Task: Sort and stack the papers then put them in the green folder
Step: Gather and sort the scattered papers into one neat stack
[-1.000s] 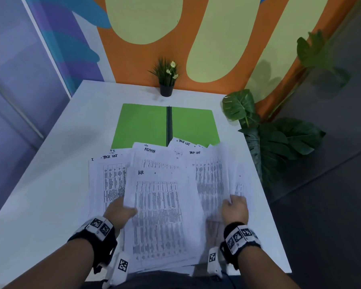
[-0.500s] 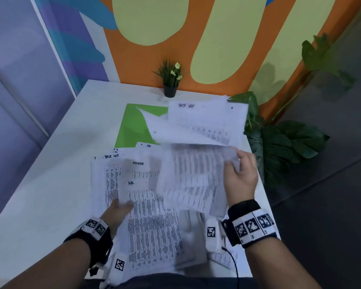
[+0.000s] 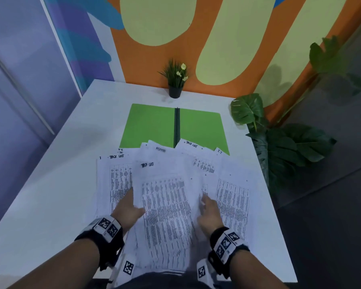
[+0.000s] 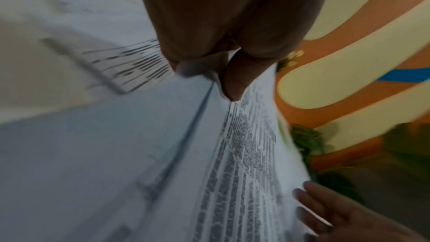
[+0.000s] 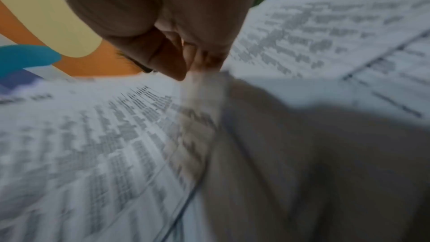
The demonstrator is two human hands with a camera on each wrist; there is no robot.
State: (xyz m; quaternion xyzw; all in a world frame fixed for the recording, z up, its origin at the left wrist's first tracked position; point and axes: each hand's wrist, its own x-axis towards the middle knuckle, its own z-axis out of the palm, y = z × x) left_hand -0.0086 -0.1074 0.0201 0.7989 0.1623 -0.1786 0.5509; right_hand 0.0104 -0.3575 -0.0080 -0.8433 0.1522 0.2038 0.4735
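Note:
The green folder (image 3: 150,126) lies open and flat at the back of the white table (image 3: 50,205), dark spine up the middle. In front of it, printed sheets are spread in overlapping piles, some headed "TASK LIST" or "I.T." by hand. The top sheet (image 3: 167,205) lies across the middle pile. My left hand (image 3: 131,205) pinches its left edge, thumb (image 4: 232,84) on top and fingers underneath. At the sheet's right edge, my right hand (image 3: 206,205) has thumb and fingertips (image 5: 204,62) drawn together on the paper. More sheets (image 3: 231,197) fan out to its right.
A small potted plant (image 3: 175,80) stands at the back edge against the painted wall. A large leafy plant (image 3: 279,147) rises beside the table's right edge. Bare tabletop lies left of the papers. The near sheets hang over the front edge by my body.
My right hand, which had lifted a bundle of sheets high over the folder, has brought it down onto the middle pile. The folder is uncovered again. My left hand stays at the left edge.

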